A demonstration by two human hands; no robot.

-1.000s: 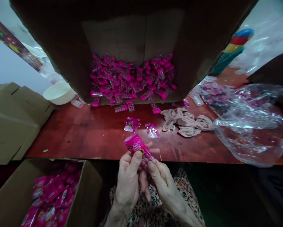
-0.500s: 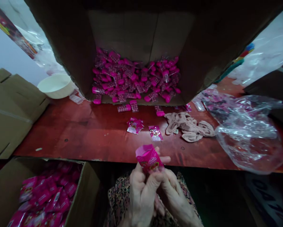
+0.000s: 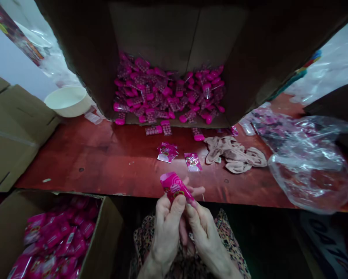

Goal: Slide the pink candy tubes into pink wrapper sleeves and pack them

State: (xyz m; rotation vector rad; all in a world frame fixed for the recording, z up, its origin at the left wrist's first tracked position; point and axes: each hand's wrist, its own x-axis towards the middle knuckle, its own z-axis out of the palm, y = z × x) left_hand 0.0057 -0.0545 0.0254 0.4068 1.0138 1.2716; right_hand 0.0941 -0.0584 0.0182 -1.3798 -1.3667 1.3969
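Observation:
Both hands meet over my lap at the table's front edge, around one small pink printed packet. My left hand pinches the packet with its thumb across the printed front. My right hand grips the packet's lower right end between thumb and fingers. The packet's upper left end points away from me and looks open. Beyond the hands lie a small stack of flat pink sachets and a single flat sachet.
A big cardboard box on its side holds many pink-capped tubes. At lower left, a carton holds filled pink packets. A beige cloth, clear plastic bag and white bowl are on the red table.
The packet has turned and tilted to the left, and its opening looks flatter. My right thumb has come up onto its lower end. The view has shifted slightly.

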